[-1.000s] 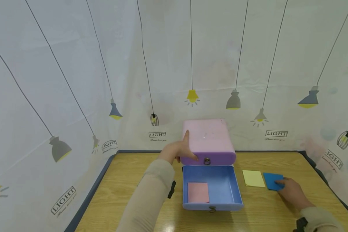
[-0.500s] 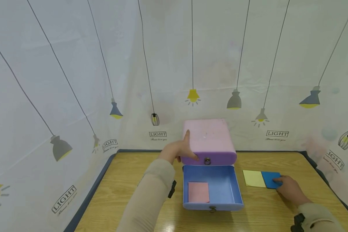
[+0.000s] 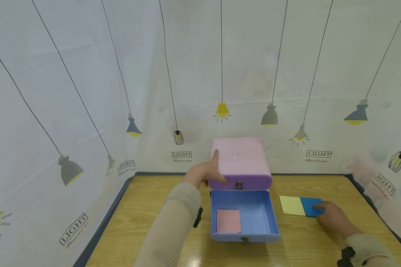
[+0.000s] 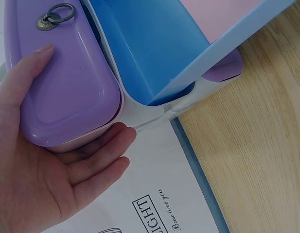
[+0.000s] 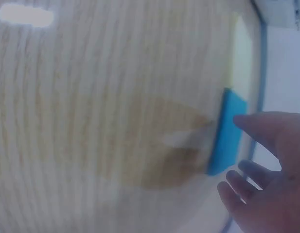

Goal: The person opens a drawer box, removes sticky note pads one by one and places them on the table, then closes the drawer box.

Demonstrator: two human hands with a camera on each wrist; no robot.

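Note:
A small pink two-drawer box [image 3: 238,154] stands at the back of the table. Its purple upper drawer front [image 3: 257,182] is closed; the blue lower drawer [image 3: 267,238] is pulled out. A pink sticky note pad [image 3: 228,221] lies in that drawer's left part. My left hand [image 3: 205,173] holds the box's left side, thumb [image 4: 38,60] on the purple front and fingers [image 4: 103,162] along the side. To the right, a yellow sticky note pad [image 3: 292,205] and a blue sticky note pad [image 3: 310,206] lie edge to edge. My right hand [image 3: 335,218] touches the blue pad with its fingertips.
A wooden table [image 3: 150,207] with a dark edge carries everything. A white curtain [image 3: 200,74] printed with hanging lamps encloses its back and sides. Ring pulls hang on both drawer fronts, including a lower ring pull [image 3: 245,240].
The right hand has slid the blue sticky note pad left and straightened it, so it now lies right beside the yellow one. The left hand and the drawers stay as they were.

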